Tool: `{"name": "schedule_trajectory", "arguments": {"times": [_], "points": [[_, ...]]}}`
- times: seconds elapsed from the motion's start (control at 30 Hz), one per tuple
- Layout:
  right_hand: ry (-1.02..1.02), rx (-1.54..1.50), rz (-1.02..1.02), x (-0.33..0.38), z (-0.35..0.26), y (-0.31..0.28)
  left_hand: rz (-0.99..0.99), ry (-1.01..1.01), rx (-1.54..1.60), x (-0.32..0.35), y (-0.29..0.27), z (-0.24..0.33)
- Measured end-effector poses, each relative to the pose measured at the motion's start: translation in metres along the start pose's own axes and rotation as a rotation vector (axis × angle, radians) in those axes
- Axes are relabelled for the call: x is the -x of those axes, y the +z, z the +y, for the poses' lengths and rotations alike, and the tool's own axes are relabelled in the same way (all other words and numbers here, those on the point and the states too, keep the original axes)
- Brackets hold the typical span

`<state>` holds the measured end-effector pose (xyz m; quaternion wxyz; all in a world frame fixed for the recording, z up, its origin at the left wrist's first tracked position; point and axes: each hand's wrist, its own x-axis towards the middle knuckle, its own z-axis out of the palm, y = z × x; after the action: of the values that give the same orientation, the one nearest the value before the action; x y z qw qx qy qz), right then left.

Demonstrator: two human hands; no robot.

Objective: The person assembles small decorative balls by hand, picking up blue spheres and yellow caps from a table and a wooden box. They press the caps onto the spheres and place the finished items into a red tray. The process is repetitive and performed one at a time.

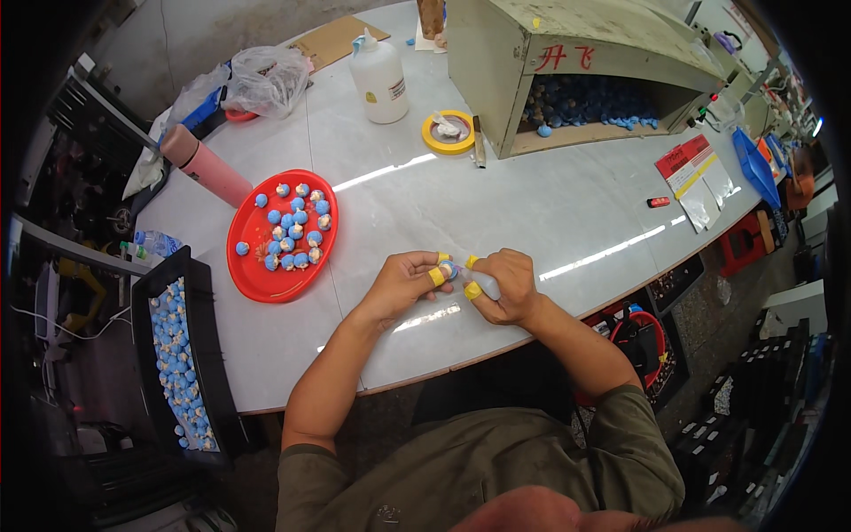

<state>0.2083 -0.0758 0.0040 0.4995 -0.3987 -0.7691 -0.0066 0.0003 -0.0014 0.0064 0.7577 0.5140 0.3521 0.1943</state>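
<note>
Above the near part of the table, my left hand [401,285] pinches a small blue ball-shaped piece [451,270] between thumb and fingers. My right hand [512,285] is closed round a small translucent squeeze bottle [484,281], its tip turned toward the piece. Whether the tip touches it is too small to tell. Yellow bands wrap fingertips on both hands. To the left of my hands, a red round tray [257,282] carries several similar blue balls [287,245] with pale, flower-like patches.
A black bin [226,390] full of blue balls stands at the table's left edge. Behind the tray are a pink bottle [206,166] and a plastic bag [269,80]. Farther back stand a white bottle [379,84], yellow tape [437,143] and a grey box [486,80] holding blue pieces.
</note>
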Motion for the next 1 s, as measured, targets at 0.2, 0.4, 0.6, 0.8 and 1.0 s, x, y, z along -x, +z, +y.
{"name": "schedule_trajectory", "arguments": {"times": [0.2,0.4,0.6,0.8,1.0], "points": [[0.004,-0.001,0.011,-0.001,-0.001,0.0,0.007,-0.004,0.008,0.0,0.0,0.001],[0.004,-0.025,0.022,0.002,0.0,-0.001,0.007,-0.004,0.028,-0.001,0.0,0.0],[0.169,-0.162,0.231,0.005,0.004,-0.004,0.009,-0.014,0.067,-0.001,-0.004,0.0],[0.578,-0.416,0.276,0.014,0.007,-0.026,0.062,-0.066,0.207,-0.002,-0.01,0.001],[0.811,-0.36,0.342,0.05,0.068,-0.097,0.077,-0.07,0.359,-0.003,-0.012,0.003]]}}
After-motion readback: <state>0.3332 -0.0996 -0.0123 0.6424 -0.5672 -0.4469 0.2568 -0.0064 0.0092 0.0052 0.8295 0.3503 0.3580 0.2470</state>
